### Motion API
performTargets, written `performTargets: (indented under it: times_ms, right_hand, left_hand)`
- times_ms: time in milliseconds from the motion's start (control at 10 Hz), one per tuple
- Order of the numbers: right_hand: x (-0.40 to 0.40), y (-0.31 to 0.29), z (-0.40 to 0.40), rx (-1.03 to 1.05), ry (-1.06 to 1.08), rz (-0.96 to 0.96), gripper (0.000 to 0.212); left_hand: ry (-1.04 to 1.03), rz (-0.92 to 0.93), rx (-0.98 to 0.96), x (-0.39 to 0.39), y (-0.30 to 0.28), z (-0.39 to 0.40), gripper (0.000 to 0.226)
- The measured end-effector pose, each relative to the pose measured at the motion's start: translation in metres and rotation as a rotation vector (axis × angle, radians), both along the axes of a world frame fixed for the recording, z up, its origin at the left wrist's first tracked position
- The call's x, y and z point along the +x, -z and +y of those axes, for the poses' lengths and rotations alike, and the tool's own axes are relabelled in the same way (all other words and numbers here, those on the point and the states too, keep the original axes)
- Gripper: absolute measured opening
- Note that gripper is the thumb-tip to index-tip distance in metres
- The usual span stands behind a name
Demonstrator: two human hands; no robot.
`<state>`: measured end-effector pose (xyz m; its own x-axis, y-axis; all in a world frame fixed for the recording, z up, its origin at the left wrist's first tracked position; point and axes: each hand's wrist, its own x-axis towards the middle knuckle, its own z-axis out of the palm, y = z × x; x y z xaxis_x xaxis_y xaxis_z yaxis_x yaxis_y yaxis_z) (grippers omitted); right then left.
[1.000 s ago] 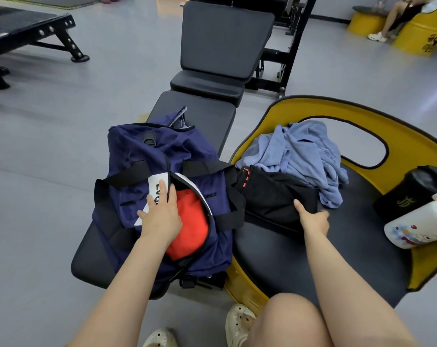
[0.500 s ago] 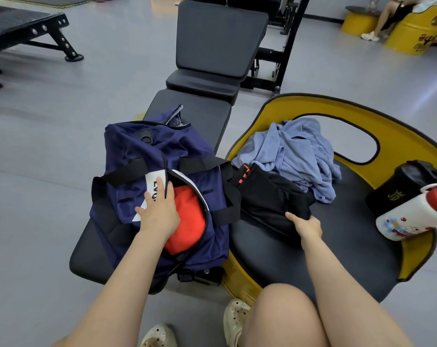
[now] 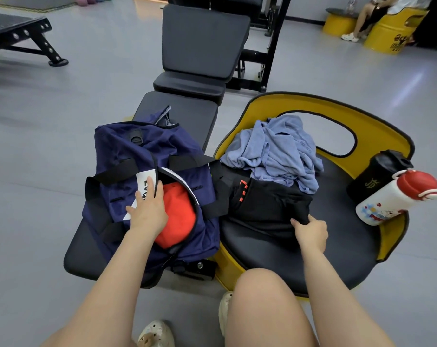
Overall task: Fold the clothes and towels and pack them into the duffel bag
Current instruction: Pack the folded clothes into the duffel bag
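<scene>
right hand [image 3: 311, 232] pinching black garment [image 3: 267, 204] edge, duffel bag [image 3: 127, 151] open

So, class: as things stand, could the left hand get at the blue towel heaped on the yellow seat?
Probably not easily. The left hand rests on the duffel bag, holding its opening, and the blue towel lies beyond the bag's far edge, across the black garment. The right hand, gripping that garment, looks nearer.
</scene>
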<state>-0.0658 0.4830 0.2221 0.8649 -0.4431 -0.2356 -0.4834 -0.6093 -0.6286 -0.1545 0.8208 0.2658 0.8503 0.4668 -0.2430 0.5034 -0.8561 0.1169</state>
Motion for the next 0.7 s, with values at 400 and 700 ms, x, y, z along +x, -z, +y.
performTargets:
  times_ms: [400, 700]
  right_hand:
    - [-0.012, -0.009, 0.004, -0.046, -0.087, -0.080, 0.034]
    - [0.016, -0.061, -0.003, -0.332, 0.031, -0.210, 0.031]
  left_hand:
    - [-0.013, 0.004, -0.021, 0.002, 0.000, -0.002, 0.074]
    - [-0.015, 0.001, -0.018, 0.003, 0.001, -0.003, 0.073]
